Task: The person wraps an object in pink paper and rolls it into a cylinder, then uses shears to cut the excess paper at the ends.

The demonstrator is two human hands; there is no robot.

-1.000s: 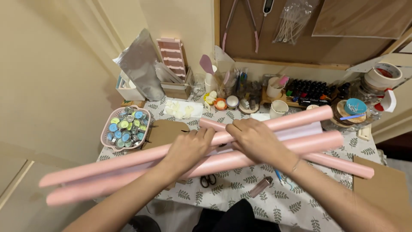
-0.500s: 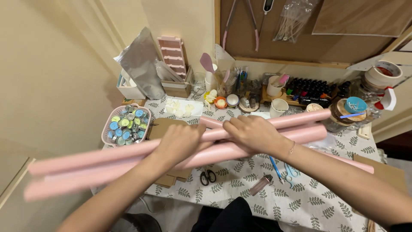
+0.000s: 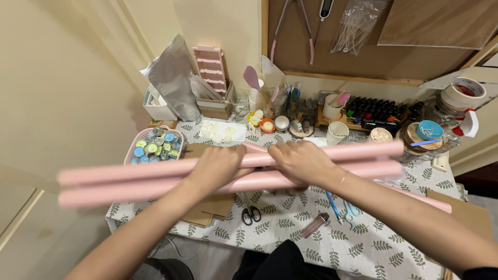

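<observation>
We see left ends of pink rolls blurred. Our left hand and right hand cover rolls' middle. Third roll mostly hidden behind our right forearm. Scissors half under rolls. Tongs cut off at top edge. Small jars in tray too small to tell.

Both forearms stretched forward, converging toward the middle. Left hand palm-down, fingers curled over and clamped shut; right hand just beside it, also palm-down and gripping, thumbs nearly meeting. Wrists level, elbows spread wide.
</observation>
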